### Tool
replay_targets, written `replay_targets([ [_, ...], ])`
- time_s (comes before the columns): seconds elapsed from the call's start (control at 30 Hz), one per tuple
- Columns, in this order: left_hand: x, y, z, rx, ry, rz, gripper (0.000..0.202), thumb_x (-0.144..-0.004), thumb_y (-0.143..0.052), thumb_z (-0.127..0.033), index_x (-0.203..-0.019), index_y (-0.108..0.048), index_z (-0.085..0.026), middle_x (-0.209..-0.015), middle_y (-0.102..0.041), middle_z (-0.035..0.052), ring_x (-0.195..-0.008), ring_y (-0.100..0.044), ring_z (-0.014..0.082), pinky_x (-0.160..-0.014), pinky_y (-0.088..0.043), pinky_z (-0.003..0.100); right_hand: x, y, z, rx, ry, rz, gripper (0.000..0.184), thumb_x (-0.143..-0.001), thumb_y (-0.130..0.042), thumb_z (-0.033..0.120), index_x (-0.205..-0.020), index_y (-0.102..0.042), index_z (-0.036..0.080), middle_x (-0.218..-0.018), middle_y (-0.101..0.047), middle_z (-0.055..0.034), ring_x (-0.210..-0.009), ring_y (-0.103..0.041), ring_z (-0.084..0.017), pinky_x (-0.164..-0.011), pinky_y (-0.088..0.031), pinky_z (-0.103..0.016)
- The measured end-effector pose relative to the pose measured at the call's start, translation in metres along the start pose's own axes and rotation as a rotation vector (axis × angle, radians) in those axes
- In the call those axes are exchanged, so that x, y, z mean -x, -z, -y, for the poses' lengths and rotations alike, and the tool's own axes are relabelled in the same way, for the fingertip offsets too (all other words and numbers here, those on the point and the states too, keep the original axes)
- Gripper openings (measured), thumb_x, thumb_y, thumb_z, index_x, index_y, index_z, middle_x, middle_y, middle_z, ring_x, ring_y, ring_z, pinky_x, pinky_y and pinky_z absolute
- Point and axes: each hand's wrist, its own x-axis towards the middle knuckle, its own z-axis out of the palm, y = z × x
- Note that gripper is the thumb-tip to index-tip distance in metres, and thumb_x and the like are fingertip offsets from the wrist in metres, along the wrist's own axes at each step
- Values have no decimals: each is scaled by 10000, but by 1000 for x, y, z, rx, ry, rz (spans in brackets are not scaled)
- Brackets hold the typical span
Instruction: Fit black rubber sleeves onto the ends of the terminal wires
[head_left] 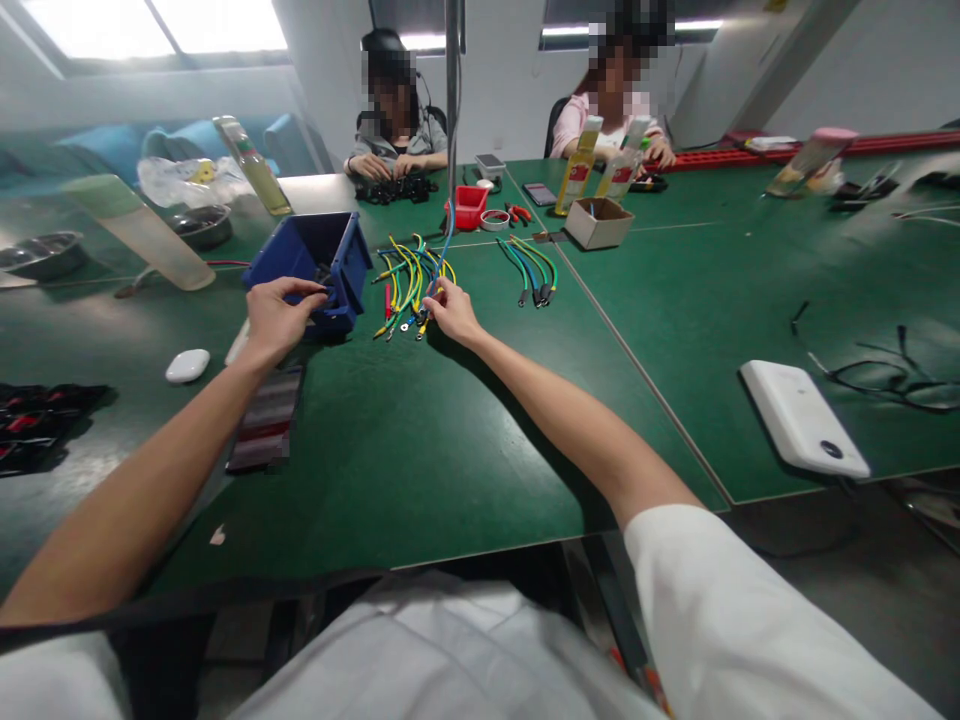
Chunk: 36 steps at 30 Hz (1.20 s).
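Note:
My left hand [279,315] is at the front opening of a blue plastic bin [300,245], its thumb and fingers brought together over the low lip. Small dark pieces [324,275] lie inside the bin; whatever the fingertips pinch is hidden. To the right, my right hand [453,310] is closed at the edge of a loose pile of yellow-green and blue cables [409,280] with ring terminals. Its fingertips pinch a cable there, mostly covered by the fingers. A smaller group of cables [536,268] with dark sleeved ends lies farther right.
A phone [266,420] and a white case [187,366] lie near my left forearm. A metal pole [452,110] rises behind the cables. Beyond are a red box [470,207], a cardboard box [598,222] and bottles [577,170]. A white power bank [802,415] lies right. Two people sit opposite.

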Motion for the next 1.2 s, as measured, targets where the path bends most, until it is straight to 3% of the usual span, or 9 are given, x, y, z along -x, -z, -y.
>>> replay_targets([
  [0.2,20,-5,-35,66,-44,40,279,-796,-696,-320,-1002,-733,-135,-990,-714,31,-833,-603,163,-764,-493,295,1,1,3,-9,-9,27,83,-816,-589,233,-890,-550,229,-719,-623,3,-684,-593,-165,-764,-517,-360],
  [0.33,39,-9,-58,93,-20,86,245,-762,-696,-356,-953,-752,-213,-994,-724,38,-880,-649,214,-757,-525,316,1,1,2,11,1,11,72,-815,-592,239,-873,-549,230,-710,-614,5,-681,-587,-170,-782,-511,-373],
  [0.57,74,-15,-83,202,-29,149,221,-758,-700,-357,-928,-745,-223,-989,-721,46,-944,-647,232,-821,-539,341,1,0,-2,-3,3,1,77,-817,-579,252,-883,-545,232,-663,-603,21,-638,-582,-164,-755,-510,-362],
  [0.9,122,-42,-91,404,3,276,223,-755,-722,-381,-916,-742,-228,-982,-719,65,-929,-657,234,-778,-547,346,-1,0,-2,0,3,7,103,-806,-581,250,-900,-544,230,-654,-609,28,-632,-594,-161,-743,-499,-344],
  [1.2,141,-60,-87,502,-11,299,153,-794,-714,-333,-917,-742,-245,-971,-708,51,-859,-655,198,-714,-537,330,1,0,0,-14,-6,-7,104,-811,-591,287,-883,-539,233,-652,-609,34,-596,-593,-151,-653,-486,-309],
])
